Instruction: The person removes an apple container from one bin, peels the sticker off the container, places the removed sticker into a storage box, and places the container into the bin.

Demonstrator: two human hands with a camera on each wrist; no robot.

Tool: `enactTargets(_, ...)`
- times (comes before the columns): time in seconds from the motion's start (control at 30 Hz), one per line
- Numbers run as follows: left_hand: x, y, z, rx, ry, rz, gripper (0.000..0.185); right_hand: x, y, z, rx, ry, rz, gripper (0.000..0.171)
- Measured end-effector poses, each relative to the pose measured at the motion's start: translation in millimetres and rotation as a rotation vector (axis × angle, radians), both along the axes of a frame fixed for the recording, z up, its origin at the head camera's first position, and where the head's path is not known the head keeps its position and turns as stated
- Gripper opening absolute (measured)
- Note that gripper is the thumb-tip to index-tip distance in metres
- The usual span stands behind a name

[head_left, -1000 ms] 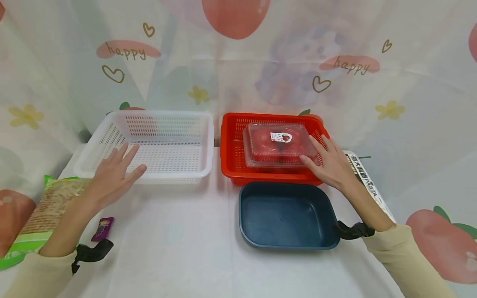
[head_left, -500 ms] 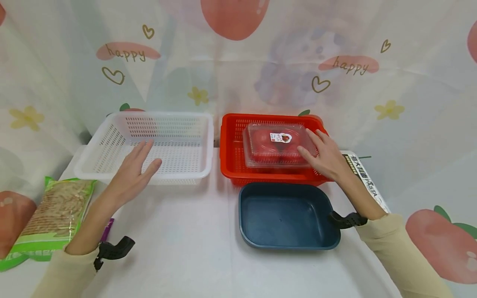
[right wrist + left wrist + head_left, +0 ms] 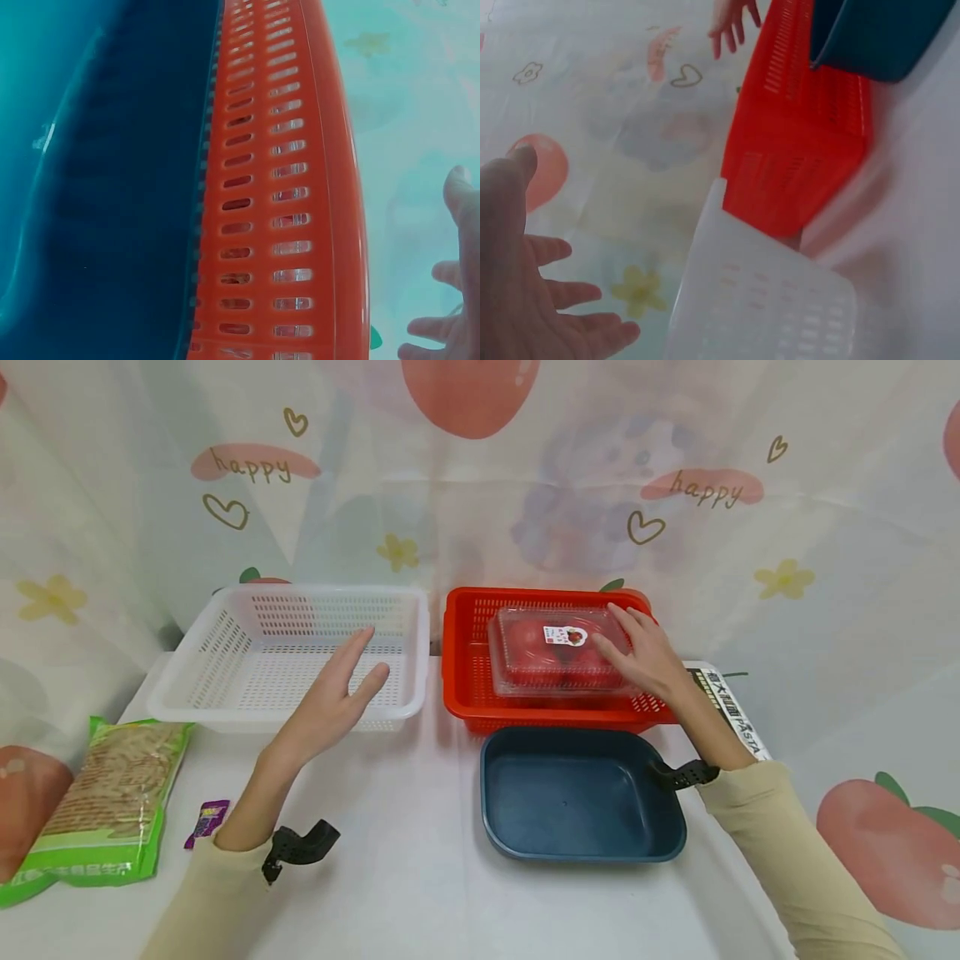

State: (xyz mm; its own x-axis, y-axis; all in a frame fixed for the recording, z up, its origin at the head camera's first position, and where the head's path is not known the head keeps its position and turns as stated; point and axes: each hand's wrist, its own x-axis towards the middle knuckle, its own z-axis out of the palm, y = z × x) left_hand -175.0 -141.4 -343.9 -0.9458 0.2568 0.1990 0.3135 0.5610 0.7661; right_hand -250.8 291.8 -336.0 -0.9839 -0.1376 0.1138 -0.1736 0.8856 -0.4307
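My left hand [image 3: 322,706], fingers spread and holding nothing, is over the near right part of the white plastic basket [image 3: 180,706]. In the left wrist view its fingers [image 3: 574,294] stretch out beside that basket's wall [image 3: 765,300]. A clear plastic box of red round fruit [image 3: 528,652], with a small white label on its lid, sits in the red plastic basket [image 3: 468,697]. Over the right end of this box is my right hand [image 3: 645,656], its fingers extended and overlapping the lid in the head view. The right wrist view shows it above the red basket's rim [image 3: 337,180].
A dark blue basin [image 3: 562,802] stands just in front of the red basket. To the left lie a green-edged food bag [image 3: 112,793] and a small purple packet [image 3: 206,820]. A pasta package [image 3: 727,710] lies at the right, partly behind my right arm. A printed curtain [image 3: 480,510] hangs behind.
My left hand has moved rightward across the white basket, uncovering the food bag. My right hand has shifted slightly left and farther over the fruit box. The box and baskets stay put.
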Motion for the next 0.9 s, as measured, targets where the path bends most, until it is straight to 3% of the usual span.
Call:
enactTargets(0.2,-2.4,22,-0.4,0.073,-0.028,-0.053,0.071,-6.0,1,-0.8,-0.006,-0.001,0.004,0.079)
enactTargets(0.43,-5.5,45,-4.4,0.183,-0.057,-0.065,0.074,-12.9,1,-2.5,-0.017,0.007,0.014,0.080)
enactTargets(0.63,-5.2,69,-10.9,0.282,-0.074,-0.102,0.071,-23.5,3,-3.9,-0.043,-0.037,0.017,0.080)
enactTargets(0.9,-6.1,97,-23.4,0.342,-0.070,-0.049,0.076,-41.7,8,-8.5,-0.150,-0.088,0.059,0.077)
